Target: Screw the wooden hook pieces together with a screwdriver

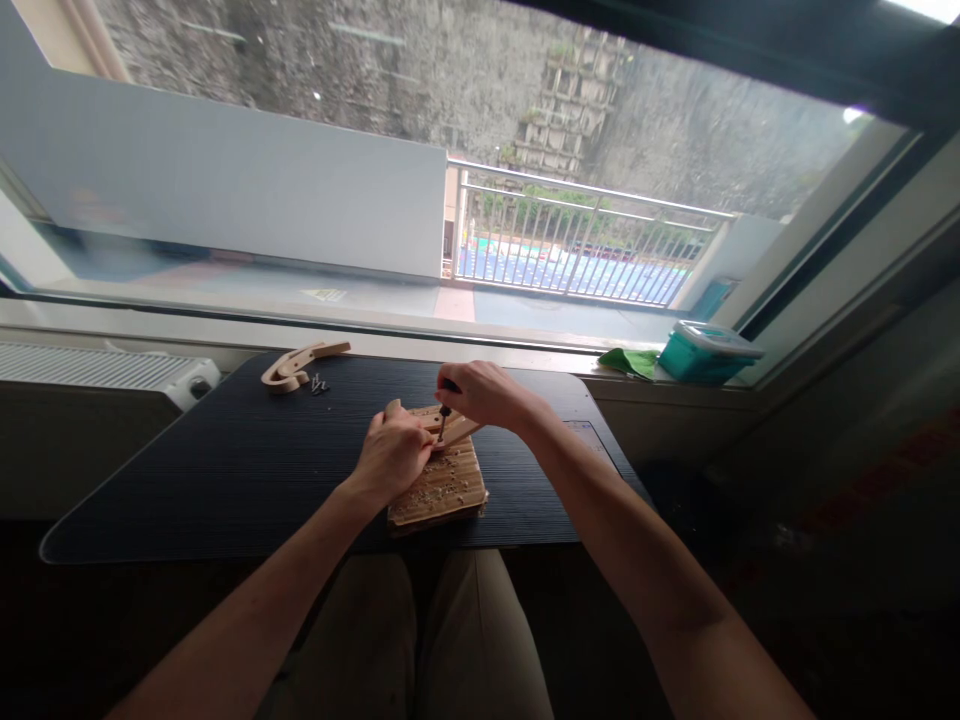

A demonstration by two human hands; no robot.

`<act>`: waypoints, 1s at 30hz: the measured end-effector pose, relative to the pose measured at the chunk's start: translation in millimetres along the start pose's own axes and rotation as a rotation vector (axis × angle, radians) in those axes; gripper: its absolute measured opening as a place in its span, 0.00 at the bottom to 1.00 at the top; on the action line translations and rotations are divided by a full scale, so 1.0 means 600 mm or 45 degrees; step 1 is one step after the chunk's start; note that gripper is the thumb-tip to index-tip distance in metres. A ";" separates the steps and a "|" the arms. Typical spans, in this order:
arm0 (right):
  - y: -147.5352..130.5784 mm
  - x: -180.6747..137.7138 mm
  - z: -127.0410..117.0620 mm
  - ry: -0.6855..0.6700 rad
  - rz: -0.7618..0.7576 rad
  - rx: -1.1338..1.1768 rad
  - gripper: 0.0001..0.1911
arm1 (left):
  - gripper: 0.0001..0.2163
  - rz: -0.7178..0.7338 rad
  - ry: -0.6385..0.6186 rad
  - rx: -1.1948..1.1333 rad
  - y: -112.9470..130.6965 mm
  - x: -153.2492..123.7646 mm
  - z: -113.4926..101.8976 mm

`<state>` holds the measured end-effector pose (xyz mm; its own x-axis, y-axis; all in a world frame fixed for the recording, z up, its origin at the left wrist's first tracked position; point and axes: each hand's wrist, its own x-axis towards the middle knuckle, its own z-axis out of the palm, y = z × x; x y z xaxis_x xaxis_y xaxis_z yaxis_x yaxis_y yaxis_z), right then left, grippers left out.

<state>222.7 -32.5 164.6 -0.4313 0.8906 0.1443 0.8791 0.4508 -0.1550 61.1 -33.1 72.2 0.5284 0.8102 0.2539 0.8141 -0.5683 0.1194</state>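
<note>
My right hand (480, 392) is closed around the dark handle of a small screwdriver (444, 418), whose tip points down at a wooden piece. My left hand (393, 455) is closed on that small wooden piece (457, 428), pressing it onto a flat wooden board (442, 488) with engraved markings. The board lies near the front middle of the dark table (225, 470). At the table's far left lies a curved wooden part (294, 365), with a few small dark screws (319, 384) beside it.
A teal lidded box (706, 352) and a green cloth (631, 361) sit on the window sill at the right. A white radiator (105, 370) stands left of the table. My knees show under the table's front edge.
</note>
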 end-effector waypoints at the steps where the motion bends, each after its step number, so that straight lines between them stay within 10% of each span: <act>1: 0.000 0.002 0.001 -0.002 0.012 -0.009 0.12 | 0.12 0.000 -0.001 -0.002 0.000 0.000 0.000; 30: -0.009 0.004 0.002 -0.029 0.064 -0.036 0.13 | 0.11 -0.006 -0.001 -0.006 0.001 0.000 -0.002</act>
<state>216.9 -32.8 164.5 -0.3907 0.9134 0.1147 0.9049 0.4039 -0.1340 61.3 -33.5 73.2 0.5248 0.8128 0.2527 0.8153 -0.5653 0.1252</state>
